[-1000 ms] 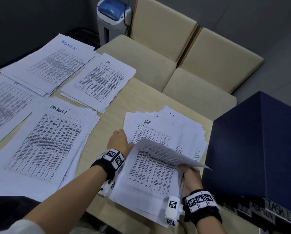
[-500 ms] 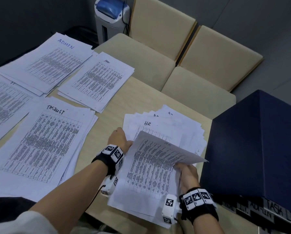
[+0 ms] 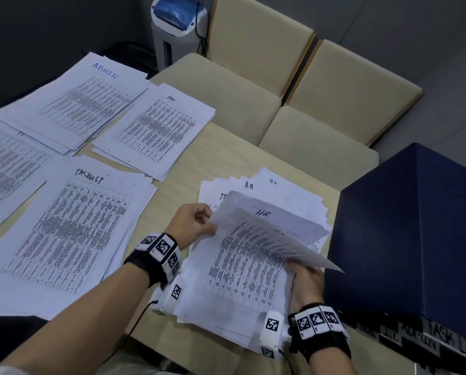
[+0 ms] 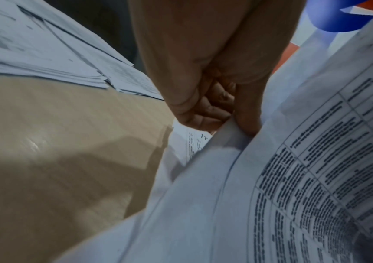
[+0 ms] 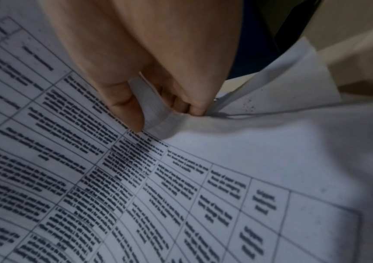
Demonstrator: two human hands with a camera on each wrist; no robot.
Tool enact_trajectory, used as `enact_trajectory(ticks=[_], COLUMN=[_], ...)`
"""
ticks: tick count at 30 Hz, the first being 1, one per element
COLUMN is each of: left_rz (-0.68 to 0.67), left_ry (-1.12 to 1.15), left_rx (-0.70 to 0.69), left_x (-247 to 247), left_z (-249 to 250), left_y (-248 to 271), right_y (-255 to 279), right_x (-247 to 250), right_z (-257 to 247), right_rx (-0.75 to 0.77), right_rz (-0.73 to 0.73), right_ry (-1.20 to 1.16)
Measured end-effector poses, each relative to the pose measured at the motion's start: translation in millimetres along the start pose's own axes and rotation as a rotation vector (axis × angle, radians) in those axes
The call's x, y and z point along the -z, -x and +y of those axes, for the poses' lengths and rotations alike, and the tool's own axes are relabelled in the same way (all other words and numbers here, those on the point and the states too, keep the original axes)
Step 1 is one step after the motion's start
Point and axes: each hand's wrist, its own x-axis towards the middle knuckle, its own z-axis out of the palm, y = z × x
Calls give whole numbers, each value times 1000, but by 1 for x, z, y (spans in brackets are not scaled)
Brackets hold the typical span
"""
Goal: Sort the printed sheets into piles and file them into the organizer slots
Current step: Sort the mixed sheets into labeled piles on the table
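You are working at the unsorted stack [image 3: 253, 307], which is lying on the wooden table [image 3: 226, 163] right in front of you, just beside the dark blue organizer [image 3: 415, 239] on your right. Your left hand [image 3: 192, 226] is pinching the left edge of the lifted sheets [image 3: 275, 228] between thumb and curled fingers [image 4: 203, 113]; the wrist view is showing the thumb pressing on the paper edge with the fingers folded under it. Your right hand [image 3: 306, 282] is gripping the right edge of the same lifted sheets, the thumb [image 5: 127, 106] lying on the printed table and the other fingers curled under a thick bundle of edges. The sheets are arching up between your two hands, and the letters "HR" are showing at the top of one of them.

Further left on the table, four sorted piles are lying flat. The pile marked ADMIN [image 3: 75, 101] is sitting at the far left, and the pile marked HR [image 3: 158, 128] is lying just beside it on the right. The pile marked TASKLIST [image 3: 69, 234] is sitting nearer to you, and one more pile [image 3: 7, 169], its heading unreadable, is lying at the left edge of the picture.

Two beige chairs [image 3: 321, 90] are standing beyond the table, and a white and blue shredder [image 3: 177, 25] is standing behind them.
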Motion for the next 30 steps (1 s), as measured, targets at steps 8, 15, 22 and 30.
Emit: enact_trajectory(ticks=[8, 15, 22, 30], left_rz=[264, 193, -37, 197], left_ry=[-62, -57, 168, -496], left_rx=[72, 124, 203, -39], left_x=[1, 5, -7, -8], left_z=[2, -1, 19, 14], left_y=[5, 4, 14, -34], right_y=[0, 1, -15, 2], right_x=[4, 1, -4, 8], right_z=[-13, -5, -4, -5], right_rx=[127, 29, -190, 76], right_rz=[142, -63, -279, -27], right_ry=[-107, -208, 24, -96])
